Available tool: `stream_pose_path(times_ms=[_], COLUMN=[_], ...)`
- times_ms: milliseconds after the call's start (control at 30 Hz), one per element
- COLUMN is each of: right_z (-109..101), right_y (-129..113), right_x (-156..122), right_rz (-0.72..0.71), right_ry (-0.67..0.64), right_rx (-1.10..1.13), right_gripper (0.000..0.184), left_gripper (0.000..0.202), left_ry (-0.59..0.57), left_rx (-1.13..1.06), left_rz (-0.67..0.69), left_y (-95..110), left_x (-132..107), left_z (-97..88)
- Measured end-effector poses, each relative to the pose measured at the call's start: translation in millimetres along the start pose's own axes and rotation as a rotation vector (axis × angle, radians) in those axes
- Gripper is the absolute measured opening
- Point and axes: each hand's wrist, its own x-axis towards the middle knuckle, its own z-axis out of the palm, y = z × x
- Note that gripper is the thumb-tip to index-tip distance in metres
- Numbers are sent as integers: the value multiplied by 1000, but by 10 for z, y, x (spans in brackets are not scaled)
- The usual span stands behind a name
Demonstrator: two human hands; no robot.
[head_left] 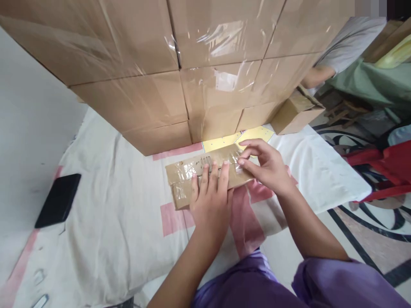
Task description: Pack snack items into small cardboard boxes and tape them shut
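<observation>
Two hands seal the flat brown cardboard box (180, 196): your left hand (210, 203) presses it, open and flat; your right hand (268, 166), fingers loose, smooths clear tape (238, 170), which likely needs firmer rubbing.

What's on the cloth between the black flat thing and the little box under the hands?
Only bare white cloth lies between the black flat thing and the small taped box, as the head view shows.
</observation>
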Motion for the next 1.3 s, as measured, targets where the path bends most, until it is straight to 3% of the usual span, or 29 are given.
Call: stream_pose_path(times_ms=[167, 333, 433, 533, 800, 1000, 1167, 1300], right_z=[61, 10, -18, -21, 22, 22, -8, 12], right_y=[75, 63, 43, 29, 17, 40, 153, 173], right_x=[113, 110, 129, 147, 138, 214, 222, 240], right_rz=[-20, -146, -214, -242, -130, -149, -12, 10], right_ry=[-79, -143, -174, -185, -184, -216, -216, -214], right_rx=[-136, -330, -372, -379, -359, -426, -313, -243], right_gripper=[34, 33, 36, 41, 45, 51, 49, 41], left_gripper=[51, 47, 45, 43, 36, 32, 39, 44], left_ry=[15, -38, -73, -35, 39, 35, -33, -133], left_rx=[-24, 15, 9, -9, 37, 36, 49, 88], left_rz=[9, -35, -62, -70, 21, -33, 36, 155], left_y=[24, 157, 250, 287, 249, 306, 288, 209], left_x=[-1, 59, 116, 129, 45, 56, 79, 121], left_z=[28, -33, -51, -20, 71, 48, 9, -41])
